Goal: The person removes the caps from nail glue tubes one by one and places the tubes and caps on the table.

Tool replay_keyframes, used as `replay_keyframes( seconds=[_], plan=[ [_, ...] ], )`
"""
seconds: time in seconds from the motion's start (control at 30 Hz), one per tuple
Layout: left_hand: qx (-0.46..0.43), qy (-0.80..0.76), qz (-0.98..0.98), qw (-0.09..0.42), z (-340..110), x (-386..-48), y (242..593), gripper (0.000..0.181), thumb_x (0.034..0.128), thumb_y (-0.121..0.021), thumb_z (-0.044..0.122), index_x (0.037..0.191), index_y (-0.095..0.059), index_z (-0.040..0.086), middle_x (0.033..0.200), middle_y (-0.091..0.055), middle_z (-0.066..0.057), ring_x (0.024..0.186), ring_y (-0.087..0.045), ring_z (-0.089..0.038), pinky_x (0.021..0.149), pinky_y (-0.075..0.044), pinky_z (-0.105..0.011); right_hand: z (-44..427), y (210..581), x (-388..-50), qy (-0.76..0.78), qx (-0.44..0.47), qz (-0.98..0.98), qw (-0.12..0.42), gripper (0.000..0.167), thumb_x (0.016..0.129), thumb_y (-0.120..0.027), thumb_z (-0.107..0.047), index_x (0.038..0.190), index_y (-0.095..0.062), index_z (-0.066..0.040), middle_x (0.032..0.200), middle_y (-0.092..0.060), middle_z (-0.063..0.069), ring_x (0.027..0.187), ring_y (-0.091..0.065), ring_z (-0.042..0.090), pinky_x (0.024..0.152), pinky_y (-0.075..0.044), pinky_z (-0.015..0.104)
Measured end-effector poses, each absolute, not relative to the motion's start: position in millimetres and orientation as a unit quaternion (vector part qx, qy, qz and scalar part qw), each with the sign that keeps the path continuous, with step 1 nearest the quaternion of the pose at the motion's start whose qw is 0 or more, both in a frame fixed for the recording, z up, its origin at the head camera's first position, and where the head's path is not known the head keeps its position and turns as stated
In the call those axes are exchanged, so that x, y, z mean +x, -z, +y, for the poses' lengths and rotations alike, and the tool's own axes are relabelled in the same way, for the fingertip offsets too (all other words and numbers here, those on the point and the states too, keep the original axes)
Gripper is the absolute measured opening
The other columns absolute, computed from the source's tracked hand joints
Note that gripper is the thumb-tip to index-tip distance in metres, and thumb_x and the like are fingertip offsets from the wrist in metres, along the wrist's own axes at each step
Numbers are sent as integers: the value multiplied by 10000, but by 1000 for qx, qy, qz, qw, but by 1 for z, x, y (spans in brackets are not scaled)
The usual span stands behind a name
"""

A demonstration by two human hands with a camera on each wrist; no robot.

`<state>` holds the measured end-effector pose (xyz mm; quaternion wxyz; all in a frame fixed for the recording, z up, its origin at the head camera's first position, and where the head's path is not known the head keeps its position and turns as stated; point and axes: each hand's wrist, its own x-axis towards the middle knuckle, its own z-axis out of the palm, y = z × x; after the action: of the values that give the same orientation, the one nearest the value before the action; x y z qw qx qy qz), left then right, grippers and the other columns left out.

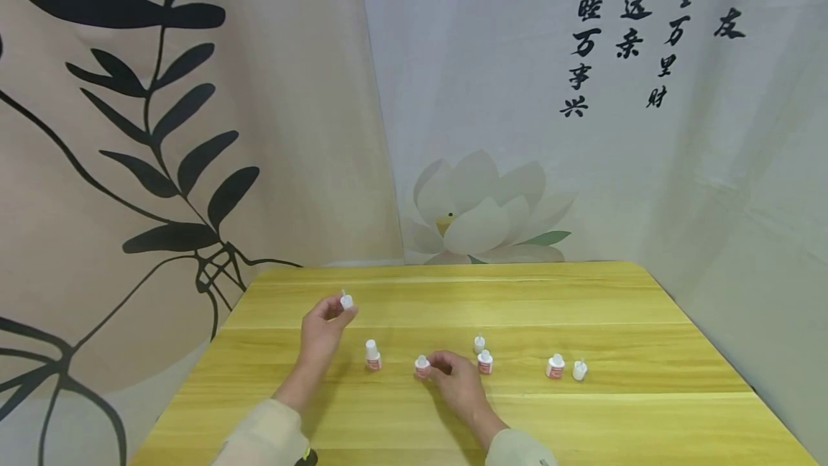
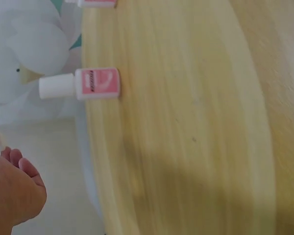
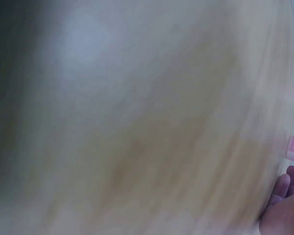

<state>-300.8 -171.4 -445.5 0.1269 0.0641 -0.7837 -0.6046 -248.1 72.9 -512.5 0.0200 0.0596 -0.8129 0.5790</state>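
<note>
Raised over the table's back left, my left hand (image 1: 321, 333) pinches a small white cap (image 1: 346, 301) with a thin stem pointing up. My right hand (image 1: 461, 382) holds a small white bottle with a pink label (image 1: 422, 367) that stands uncapped on the table. Between the hands, nearer the left, stands a capped bottle (image 1: 373, 355), which also shows in the left wrist view (image 2: 99, 83). The left hand (image 2: 15, 188) is at that view's left edge. At the right wrist view's lower right corner, the right hand (image 3: 284, 210) is only partly visible.
Right of my right hand, an uncapped bottle (image 1: 485, 362) stands with a white cap (image 1: 479, 344) just behind it. Farther right are another uncapped bottle (image 1: 555, 366) and a cap (image 1: 579, 369). The wooden table (image 1: 614, 430) backs onto a printed curtain (image 1: 310, 128).
</note>
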Motion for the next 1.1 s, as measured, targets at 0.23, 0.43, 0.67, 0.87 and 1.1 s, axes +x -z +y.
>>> replay_keyframes(
  seconds=[0.23,0.43,0.67,0.87,1.1],
  plan=[
    [59,589,-797,119,-179,-300,455,396,907,-730,165,1252,-616,11,1176,-648,-160,1110,-565,-281,955,-477,-403,73,512,-248,-582,62,-811,19,134,890,-738,-176,974,-720,-72,887,-668,4,840,-587,159,704,-512,268],
    [59,581,-805,107,-182,-298,459,385,918,-712,173,1256,-611,17,1164,-645,-137,1114,-555,-270,949,-466,-411,73,511,-248,-582,64,-811,20,138,892,-737,-175,978,-721,-69,896,-674,7,849,-591,160,715,-511,272],
    [57,573,-812,97,-184,-298,463,384,919,-714,189,1254,-617,26,1144,-641,-116,1106,-553,-267,934,-463,-401,74,511,-247,-580,65,-812,21,134,890,-735,-162,982,-720,-67,898,-674,7,853,-593,161,721,-515,278],
    [56,559,-822,93,-186,-296,470,335,906,-729,173,1193,-647,21,1112,-655,-102,1084,-565,-264,913,-475,-389,74,511,-247,-579,65,-813,20,143,887,-738,-173,986,-719,-72,903,-672,-1,861,-590,161,728,-511,281],
    [45,544,-833,87,-193,-297,483,310,884,-738,123,1157,-660,-3,1070,-672,-99,1044,-598,-268,880,-513,-379,74,512,-247,-577,64,-814,20,155,881,-746,-191,985,-720,-79,903,-670,-6,859,-586,160,730,-508,283]
  ],
)
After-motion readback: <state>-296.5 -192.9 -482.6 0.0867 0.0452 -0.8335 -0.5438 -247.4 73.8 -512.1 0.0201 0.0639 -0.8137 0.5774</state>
